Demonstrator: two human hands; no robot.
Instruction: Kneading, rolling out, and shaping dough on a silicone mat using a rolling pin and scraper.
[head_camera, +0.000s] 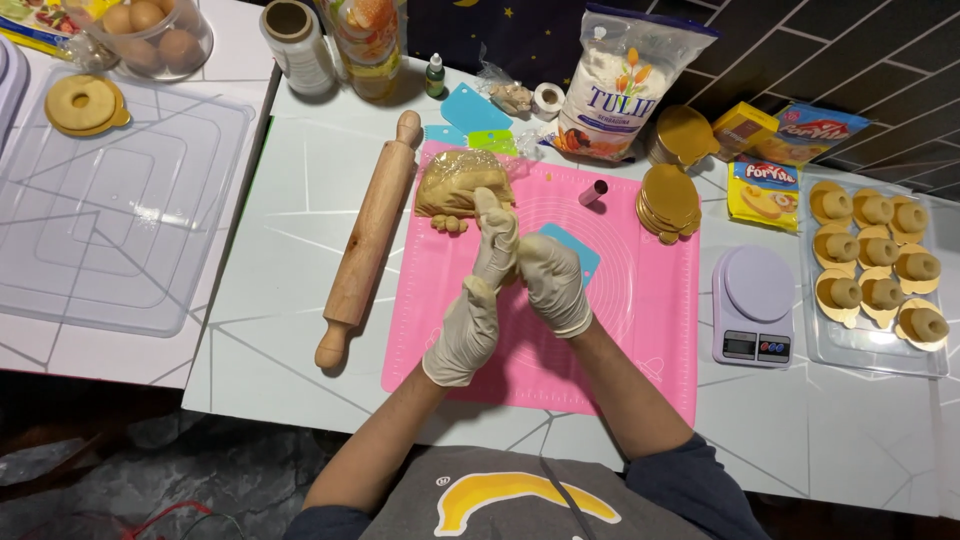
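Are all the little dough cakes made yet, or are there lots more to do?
Nine shaped dough pieces already sit on gold cards in the clear tray. The gloved left hand and right hand are pressed together above the pink mat; what lies between them is hidden. Still to use: a big lump of wrapped dough and a stack of empty gold cards.

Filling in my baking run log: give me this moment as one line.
left hand: gloved, pressed to right | right hand: gloved | mat: pink | dough: wrapped, behind hands
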